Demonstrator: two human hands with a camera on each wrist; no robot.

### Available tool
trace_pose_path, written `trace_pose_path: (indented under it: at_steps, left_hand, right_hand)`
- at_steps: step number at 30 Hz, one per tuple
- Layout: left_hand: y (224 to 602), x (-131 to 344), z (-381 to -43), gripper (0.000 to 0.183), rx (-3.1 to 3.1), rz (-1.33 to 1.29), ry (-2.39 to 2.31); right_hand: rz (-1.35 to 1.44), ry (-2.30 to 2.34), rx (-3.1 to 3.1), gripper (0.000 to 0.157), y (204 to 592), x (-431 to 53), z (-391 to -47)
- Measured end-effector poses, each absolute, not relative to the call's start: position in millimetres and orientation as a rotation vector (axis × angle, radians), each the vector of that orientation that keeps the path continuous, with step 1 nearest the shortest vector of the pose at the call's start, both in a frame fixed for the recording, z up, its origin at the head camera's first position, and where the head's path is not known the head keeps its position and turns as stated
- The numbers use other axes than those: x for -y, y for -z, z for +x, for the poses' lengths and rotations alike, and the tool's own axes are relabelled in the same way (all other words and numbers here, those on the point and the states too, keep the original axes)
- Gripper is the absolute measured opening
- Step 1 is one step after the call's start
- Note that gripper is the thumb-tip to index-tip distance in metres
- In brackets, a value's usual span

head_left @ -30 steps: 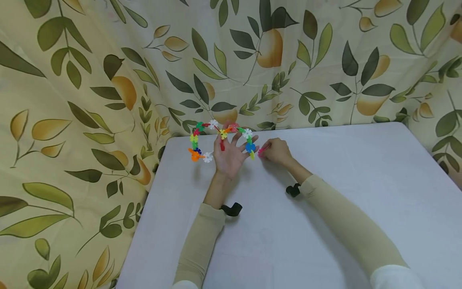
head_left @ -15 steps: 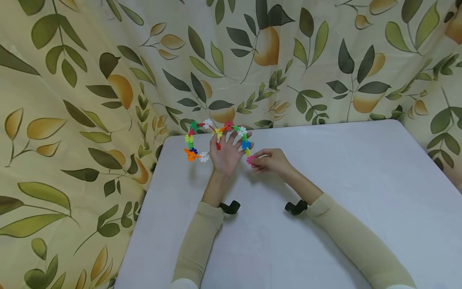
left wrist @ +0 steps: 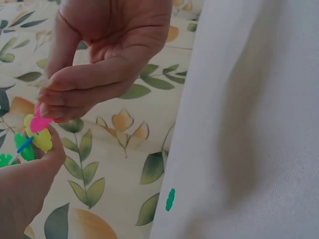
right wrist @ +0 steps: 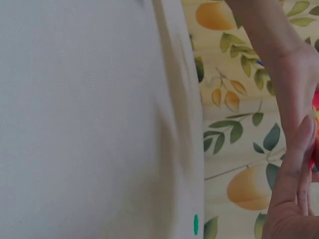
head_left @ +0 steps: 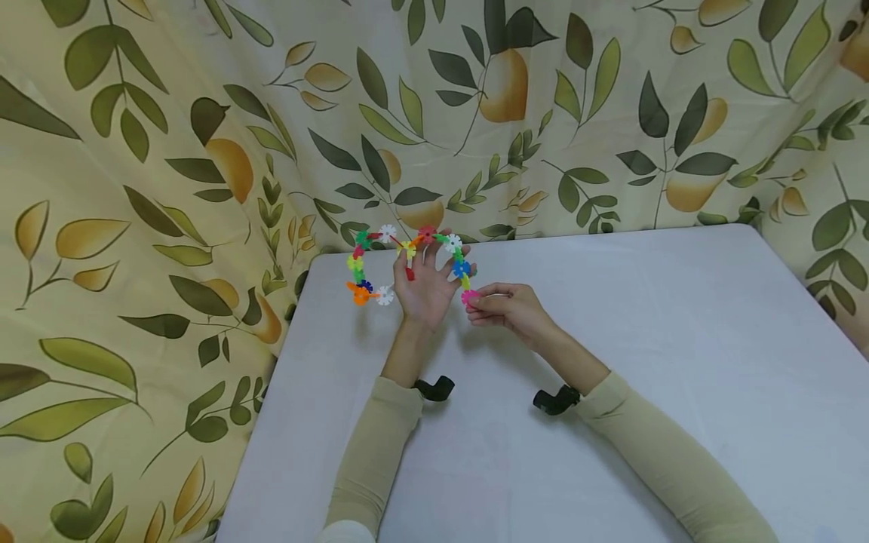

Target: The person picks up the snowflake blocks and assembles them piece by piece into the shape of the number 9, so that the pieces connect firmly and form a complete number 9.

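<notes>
A chain of flower-shaped plastic linking discs in several colours (head_left: 354,262) is held up in a curve above the far part of the table. My left hand (head_left: 426,298), palm facing the head camera and fingers spread, holds the chain, with a yellow disc (head_left: 407,249) between thumb and forefinger. The chain passes by its other fingertips to a blue disc (head_left: 461,269). My right hand (head_left: 512,309) pinches a pink disc (head_left: 469,299) at the chain's right end. In the left wrist view this pink disc (left wrist: 40,121) sits right against a yellow one (left wrist: 42,139).
A white-covered table (head_left: 645,377) lies under both arms. A loose green disc (left wrist: 170,199) rests near the table edge in the left wrist view. Leaf-and-fruit patterned curtains (head_left: 584,151) stand behind and to the left. Each wrist carries a black camera (head_left: 434,388).
My right hand has moved left and slightly toward the person, bringing the pink disc to the chain's lower right end. My left hand and the chain have stayed nearly in place.
</notes>
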State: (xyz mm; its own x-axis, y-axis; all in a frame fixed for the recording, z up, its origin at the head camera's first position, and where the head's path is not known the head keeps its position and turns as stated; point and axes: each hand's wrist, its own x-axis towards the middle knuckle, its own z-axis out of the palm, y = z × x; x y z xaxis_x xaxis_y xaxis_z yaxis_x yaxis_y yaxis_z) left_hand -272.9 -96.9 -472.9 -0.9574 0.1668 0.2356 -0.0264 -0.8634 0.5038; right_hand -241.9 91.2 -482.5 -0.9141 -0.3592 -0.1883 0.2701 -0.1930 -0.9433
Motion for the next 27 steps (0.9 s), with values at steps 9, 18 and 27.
trace_pose_path:
  at_steps: [9,18,27]
  left_hand:
    - [471.6,95.8,-272.3,0.054,-0.794,0.387,-2.902]
    - [472.0,95.0,-271.4,0.051,-0.764,0.354,-2.899]
    - [473.8,92.1,-269.8,0.056,-0.768,0.330,-2.893]
  right_hand:
    - [-0.098,2.235,-1.602,0.030,482.8,-89.7,-239.8]
    - [-0.071,2.252,-1.616,0.026,486.4,-89.3,-238.3]
    - [-0.108,2.308,-1.605,0.027,488.1,-90.1,-238.4]
